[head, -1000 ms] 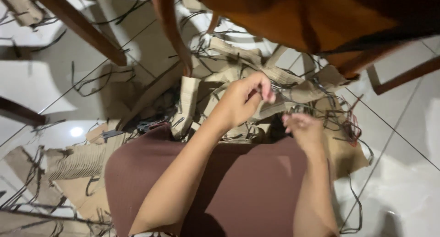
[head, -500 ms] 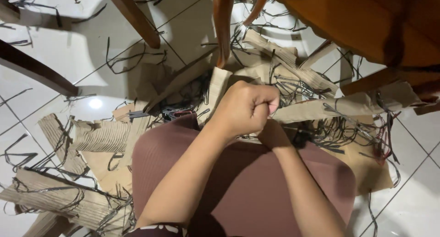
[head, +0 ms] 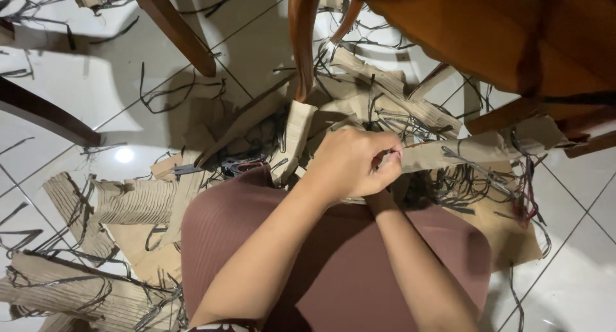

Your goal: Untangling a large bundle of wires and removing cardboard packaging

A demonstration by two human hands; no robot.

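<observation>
White floor tiles [head: 96, 94] lie below me, strewn with torn corrugated cardboard and loose black strands. At centre, a long cardboard strip [head: 462, 153] reaches rightward from my hands, above my knee in its brown ribbed fabric [head: 359, 255]. My left hand [head: 350, 164] is curled into a fist over the near end of that strip, thumb and fingertips pinched at its edge. My right hand [head: 383, 197] sits beneath the left, almost wholly covered by it; only the wrist and forearm show, so I cannot tell how far it is closed or what it holds. Black strands [head: 475, 184] hang tangled just under the strip. Beyond the strip, a heap of cardboard pieces [head: 359, 94] lies on the tiles. Above and right of the strip stands a wooden chair [head: 513, 36], one curved leg [head: 303, 36] coming down just left of the heap. Far left of the strip lie flattened corrugated sheets [head: 128, 203].
</observation>
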